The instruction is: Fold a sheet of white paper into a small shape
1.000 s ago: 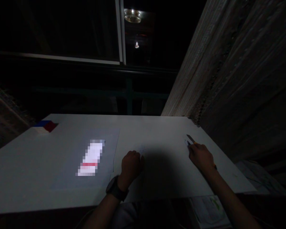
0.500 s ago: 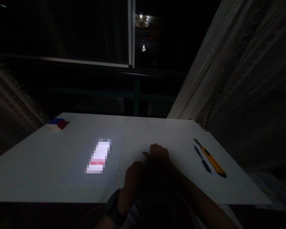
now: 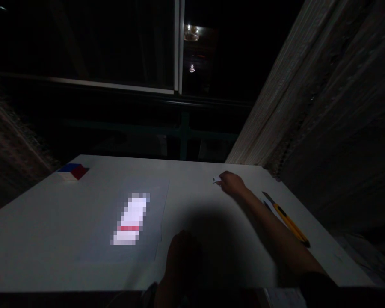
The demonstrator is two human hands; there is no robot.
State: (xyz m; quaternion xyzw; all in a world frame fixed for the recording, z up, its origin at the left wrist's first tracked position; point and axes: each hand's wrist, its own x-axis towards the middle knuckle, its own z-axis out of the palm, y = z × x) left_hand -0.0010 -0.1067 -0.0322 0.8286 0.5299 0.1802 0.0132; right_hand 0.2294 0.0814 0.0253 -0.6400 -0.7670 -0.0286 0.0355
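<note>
My right hand (image 3: 232, 183) is stretched out over the far middle of the white table, its fingers pinched on a small white piece of paper (image 3: 216, 179) with a dark mark. My left hand (image 3: 182, 252) rests close to the front edge in deep shadow. Its fingers look curled, and whatever they may hold is hidden. Left of it, sheets of white paper (image 3: 162, 194) lie flat, with a glowing phone (image 3: 131, 218) on top, its screen blurred out. Beneath my right forearm, a pen (image 3: 268, 206) is partly covered. A yellow box cutter (image 3: 290, 224) lies just beyond it, blade out.
A blue, red and white puzzle cube (image 3: 73, 171) sits at the table's far left corner. Curtains (image 3: 276, 85) hang on both sides, and a dark window (image 3: 115, 87) stands behind the white table (image 3: 192, 175).
My right hand has moved away from my left, forward and to the right, carrying the small white paper. My left hand has stayed near the front edge. The view has tilted slightly.
</note>
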